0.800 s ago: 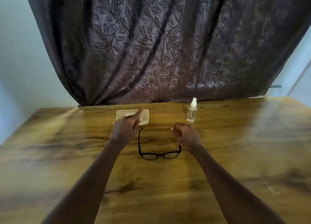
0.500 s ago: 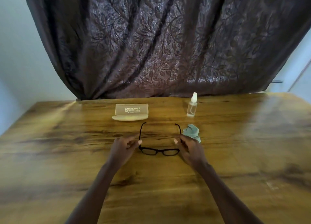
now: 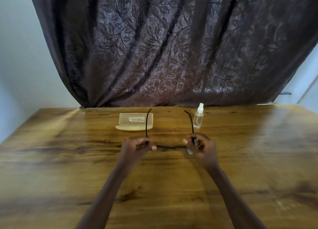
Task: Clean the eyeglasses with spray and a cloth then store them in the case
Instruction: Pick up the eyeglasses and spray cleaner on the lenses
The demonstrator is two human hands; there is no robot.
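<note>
Eyeglasses (image 3: 170,147) held at hinges: left grip (image 3: 137,147), right grip (image 3: 199,146).

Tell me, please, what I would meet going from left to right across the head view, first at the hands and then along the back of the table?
At the hands: left hand → eyeglasses → right hand. At the back of the table: case → spray bottle.

On the table (image 3: 68,160), case (image 3: 136,121) left of spray bottle (image 3: 198,119), both behind eyeglasses (image 3: 170,147)

Leaf-patterned dark brown curtain (image 3: 163,48)
</note>
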